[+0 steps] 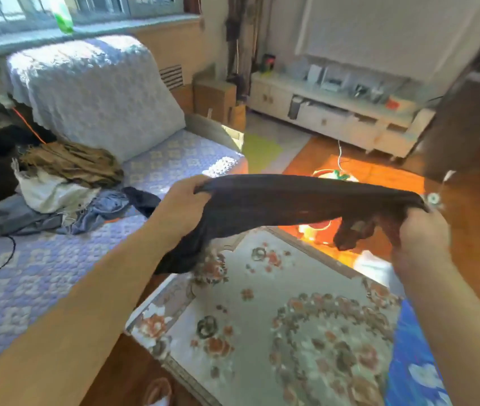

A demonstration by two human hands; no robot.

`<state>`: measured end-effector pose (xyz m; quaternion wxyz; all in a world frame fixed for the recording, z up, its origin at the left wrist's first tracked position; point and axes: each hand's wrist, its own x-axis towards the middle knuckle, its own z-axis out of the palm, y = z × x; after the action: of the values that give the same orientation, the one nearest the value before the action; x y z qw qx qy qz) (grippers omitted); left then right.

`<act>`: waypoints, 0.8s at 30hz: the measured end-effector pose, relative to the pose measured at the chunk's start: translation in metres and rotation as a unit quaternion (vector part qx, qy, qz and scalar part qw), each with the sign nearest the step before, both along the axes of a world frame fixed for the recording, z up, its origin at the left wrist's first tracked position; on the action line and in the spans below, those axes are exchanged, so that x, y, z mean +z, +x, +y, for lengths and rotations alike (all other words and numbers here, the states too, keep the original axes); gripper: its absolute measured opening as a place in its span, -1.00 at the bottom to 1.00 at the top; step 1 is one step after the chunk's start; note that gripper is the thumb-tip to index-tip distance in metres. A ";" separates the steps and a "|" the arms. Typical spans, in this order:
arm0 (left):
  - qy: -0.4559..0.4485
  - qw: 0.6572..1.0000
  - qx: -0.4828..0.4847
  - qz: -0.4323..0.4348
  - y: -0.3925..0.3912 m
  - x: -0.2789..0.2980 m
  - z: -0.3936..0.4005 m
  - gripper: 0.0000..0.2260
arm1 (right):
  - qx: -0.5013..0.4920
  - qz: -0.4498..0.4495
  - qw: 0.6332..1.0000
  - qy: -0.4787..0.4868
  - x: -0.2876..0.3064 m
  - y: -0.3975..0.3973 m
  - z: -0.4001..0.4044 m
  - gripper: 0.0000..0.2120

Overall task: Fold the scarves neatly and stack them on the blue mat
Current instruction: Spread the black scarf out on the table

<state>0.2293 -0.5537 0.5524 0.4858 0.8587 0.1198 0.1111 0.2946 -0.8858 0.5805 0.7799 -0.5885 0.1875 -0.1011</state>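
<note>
both hands (183, 200) stretch dk scarf (300, 200)

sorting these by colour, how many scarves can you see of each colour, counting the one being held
Dark brown scarf, held stretched between left hand and right hand: 1
Tan scarf in the pile on the sofa: 1
White scarf: 1
Grey-blue scarf: 1
Dark navy scarf: 1
Total: 5, though the pile is bunched, so more may be hidden.

At your 10 o'clock, a sofa (92, 92) in pale quilted cover sits under a sunlit window (80, 7). A white cabinet (341, 112) stands at 1 o'clock. A flowered rug (276, 317) covers the orange wood floor (379, 174).
</note>
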 end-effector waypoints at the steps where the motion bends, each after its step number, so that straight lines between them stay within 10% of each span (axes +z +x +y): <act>1: -0.012 0.999 -0.053 -0.007 0.006 0.021 -0.039 -0.79 | -0.034 0.004 0.999 -0.020 0.004 -0.003 -0.039 -0.75; 7: -0.116 0.948 -0.287 0.079 0.025 0.057 -0.220 -0.79 | 0.005 0.073 0.947 -0.314 -0.026 -0.070 -0.157 -0.45; 10: -0.129 0.925 -0.333 0.126 0.018 0.030 -0.275 -0.81 | 0.159 0.091 0.957 -0.226 -0.054 -0.131 -0.123 -0.15; 14: -0.155 0.859 -0.458 0.170 -0.016 0.005 -0.306 -0.83 | 0.030 0.065 0.975 -0.209 -0.102 -0.148 -0.100 -0.75; 19: -0.110 0.933 -0.233 0.251 -0.025 -0.097 -0.258 -0.64 | -0.135 0.164 0.966 -0.149 -0.116 -0.159 -0.175 -0.90; 24: -0.160 0.865 -0.208 0.428 -0.089 -0.189 -0.280 -0.37 | -0.142 0.188 0.969 -0.067 -0.110 -0.174 -0.230 -0.83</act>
<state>0.1403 -0.8339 0.3635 0.5291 0.7374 0.1508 -0.3917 0.1209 -1.1157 0.4702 0.6667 -0.6157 0.4053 -0.1101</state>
